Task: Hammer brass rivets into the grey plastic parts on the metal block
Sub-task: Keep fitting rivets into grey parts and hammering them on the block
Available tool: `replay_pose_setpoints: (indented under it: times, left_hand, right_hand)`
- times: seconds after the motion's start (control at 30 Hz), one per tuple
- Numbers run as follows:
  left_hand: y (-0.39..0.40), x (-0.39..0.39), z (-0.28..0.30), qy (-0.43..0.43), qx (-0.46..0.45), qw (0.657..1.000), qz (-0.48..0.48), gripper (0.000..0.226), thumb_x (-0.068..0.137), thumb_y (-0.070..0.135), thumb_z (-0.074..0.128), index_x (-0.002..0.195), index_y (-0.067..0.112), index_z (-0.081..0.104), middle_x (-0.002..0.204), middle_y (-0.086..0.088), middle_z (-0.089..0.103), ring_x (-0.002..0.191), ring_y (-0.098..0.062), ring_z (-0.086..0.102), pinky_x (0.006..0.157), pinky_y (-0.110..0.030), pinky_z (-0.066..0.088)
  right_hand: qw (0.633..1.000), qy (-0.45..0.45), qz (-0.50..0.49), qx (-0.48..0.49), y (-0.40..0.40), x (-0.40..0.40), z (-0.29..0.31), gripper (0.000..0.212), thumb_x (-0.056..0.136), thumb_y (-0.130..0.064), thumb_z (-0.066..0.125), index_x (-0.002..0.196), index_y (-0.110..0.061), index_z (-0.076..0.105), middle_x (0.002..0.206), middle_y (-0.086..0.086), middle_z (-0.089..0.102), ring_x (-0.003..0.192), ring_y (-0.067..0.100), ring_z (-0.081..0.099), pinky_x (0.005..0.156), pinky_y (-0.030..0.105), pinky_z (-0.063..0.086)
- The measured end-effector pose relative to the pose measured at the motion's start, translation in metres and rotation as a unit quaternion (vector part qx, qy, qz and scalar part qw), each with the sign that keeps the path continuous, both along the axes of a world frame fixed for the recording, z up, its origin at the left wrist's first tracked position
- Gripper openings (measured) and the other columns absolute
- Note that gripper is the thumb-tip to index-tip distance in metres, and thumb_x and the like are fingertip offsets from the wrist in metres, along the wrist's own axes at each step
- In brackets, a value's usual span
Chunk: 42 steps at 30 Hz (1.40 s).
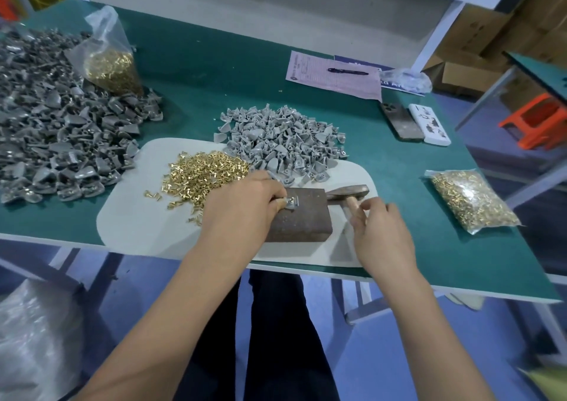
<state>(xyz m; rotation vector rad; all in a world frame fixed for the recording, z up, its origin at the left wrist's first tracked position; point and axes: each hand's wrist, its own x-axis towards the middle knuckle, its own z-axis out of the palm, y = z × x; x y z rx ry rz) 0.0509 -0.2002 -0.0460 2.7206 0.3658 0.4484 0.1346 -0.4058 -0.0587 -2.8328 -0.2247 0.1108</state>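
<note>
— Where's the part (291,202) now?

— On the near-left top of the block (302,215), a small grey piece. The left hand (242,207) pinches it there with thumb and fingertips. Whether a rivet is already seated in it, I can't tell; it's too small.

— And the right hand (380,232)?

— Fingers loosely curled beside the hammer (348,192), which lies just past the block with its wooden handle running under that hand. Touching or just above it, I can't say. It grips nothing firmly that I can see.

— So what makes this step go well?

— I'd say keep the part flat on the block, fingertips low and clear of the rivet's head, then take the handle fully before striking. Short, square taps; brass is soft and the plastic could crack.

— What's around them?

— The block looks rusty-brown, rough and speckled, sitting on a pale rounded mat (129,216). Loose rivets (202,175) lie left of it, shiny and flared at one end. Behind is a heap of light grey parts (282,140), curved like small shells. Far left, a darker pile (55,130), and a bag (112,66) of brass on the green tabletop (199,63).
</note>
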Motion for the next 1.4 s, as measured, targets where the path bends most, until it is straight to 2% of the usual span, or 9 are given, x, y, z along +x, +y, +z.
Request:
replay_pose_setpoints:
  times: [0.2, 0.4, 0.47, 0.57, 0.67, 0.8, 0.9, 1.2, 1.4]
  left_hand:
    - [-0.005, -0.004, -0.004, -0.017, -0.050, 0.998, -0.031, 0.013, 0.092, 0.049, 0.063, 0.099, 0.041, 0.071, 0.092, 0.020, 0.056, 0.079, -0.002, 0.056, 0.055, -0.022, 0.033]
    - [-0.009, -0.001, 0.000, -0.009, -0.026, 1.000, -0.013, 0.010, 0.093, 0.046, 0.064, 0.094, 0.040, 0.071, 0.088, 0.017, 0.053, 0.075, -0.004, 0.050, 0.051, -0.019, 0.023]
    - [-0.007, 0.001, 0.003, 0.003, -0.001, 1.000, -0.020, 0.011, 0.093, 0.049, 0.062, 0.093, 0.042, 0.070, 0.088, 0.017, 0.054, 0.078, -0.005, 0.054, 0.051, -0.021, 0.022]
    - [-0.004, 0.004, 0.007, 0.017, 0.014, 0.999, -0.027, 0.013, 0.093, 0.052, 0.060, 0.096, 0.044, 0.069, 0.094, 0.017, 0.058, 0.088, -0.007, 0.061, 0.052, -0.023, 0.021]
    - [-0.005, 0.003, 0.006, 0.017, 0.019, 0.999, -0.023, 0.013, 0.093, 0.053, 0.060, 0.098, 0.045, 0.069, 0.092, 0.017, 0.057, 0.088, -0.007, 0.061, 0.052, -0.021, 0.019]
    - [-0.006, 0.000, 0.005, 0.010, 0.016, 1.000, -0.015, 0.012, 0.093, 0.052, 0.061, 0.097, 0.046, 0.070, 0.085, 0.019, 0.049, 0.075, -0.004, 0.051, 0.051, -0.021, 0.017]
    - [-0.007, 0.000, 0.004, -0.003, 0.020, 1.000, -0.012, 0.010, 0.091, 0.053, 0.063, 0.093, 0.046, 0.071, 0.081, 0.019, 0.048, 0.070, -0.001, 0.042, 0.050, -0.021, 0.015]
    - [-0.005, -0.006, -0.005, -0.024, 0.023, 0.999, -0.024, 0.008, 0.089, 0.050, 0.068, 0.093, 0.047, 0.074, 0.080, 0.015, 0.058, 0.065, -0.012, 0.058, 0.049, -0.019, 0.020]
    - [-0.004, -0.005, -0.009, -0.034, 0.014, 0.999, -0.020, 0.008, 0.090, 0.051, 0.066, 0.090, 0.046, 0.073, 0.082, 0.014, 0.059, 0.069, -0.012, 0.061, 0.050, -0.021, 0.028]
  right_hand:
    - [1.000, -0.007, 0.002, -0.030, -0.009, 0.012, 0.001, 0.032, 0.109, -0.028, 0.033, 0.125, -0.008, 0.051, 0.119, 0.018, 0.050, 0.095, 0.044, 0.056, 0.076, 0.047, 0.043]
    - [0.974, -0.027, 0.088, 0.207, -0.021, 0.002, 0.031, 0.028, 0.107, -0.035, 0.040, 0.096, -0.022, 0.062, 0.082, -0.004, 0.066, 0.071, 0.010, 0.057, 0.057, 0.020, 0.040]
    - [0.960, -0.013, 0.150, 0.237, -0.020, -0.013, 0.036, 0.028, 0.108, -0.044, 0.040, 0.104, -0.029, 0.062, 0.075, -0.002, 0.060, 0.068, 0.013, 0.056, 0.058, 0.025, 0.044]
    - [0.962, -0.011, 0.184, 0.202, -0.017, -0.028, 0.038, 0.031, 0.104, -0.058, 0.030, 0.109, -0.041, 0.055, 0.078, -0.011, 0.058, 0.070, 0.018, 0.055, 0.066, 0.043, 0.049]
    - [0.973, -0.025, 0.178, 0.148, -0.014, -0.031, 0.040, 0.031, 0.103, -0.061, 0.023, 0.113, -0.049, 0.049, 0.077, -0.010, 0.059, 0.076, 0.021, 0.057, 0.072, 0.046, 0.051]
    - [0.977, -0.032, 0.176, 0.119, -0.011, -0.031, 0.043, 0.033, 0.097, -0.066, 0.021, 0.113, -0.052, 0.047, 0.075, -0.013, 0.060, 0.072, 0.015, 0.056, 0.069, 0.040, 0.048]
    - [0.978, -0.045, 0.171, 0.112, -0.006, -0.028, 0.043, 0.026, 0.096, -0.066, 0.036, 0.113, -0.052, 0.049, 0.070, -0.021, 0.059, 0.068, 0.011, 0.053, 0.065, 0.035, 0.047]
    - [0.976, -0.067, 0.192, 0.080, 0.003, -0.025, 0.048, 0.024, 0.100, -0.061, 0.036, 0.117, -0.052, 0.050, 0.071, -0.030, 0.055, 0.065, 0.008, 0.053, 0.060, 0.032, 0.044]
    - [0.974, -0.055, 0.195, 0.105, 0.003, -0.027, 0.045, 0.023, 0.100, -0.056, 0.044, 0.118, -0.056, 0.058, 0.077, -0.019, 0.064, 0.071, 0.011, 0.057, 0.065, 0.034, 0.049]
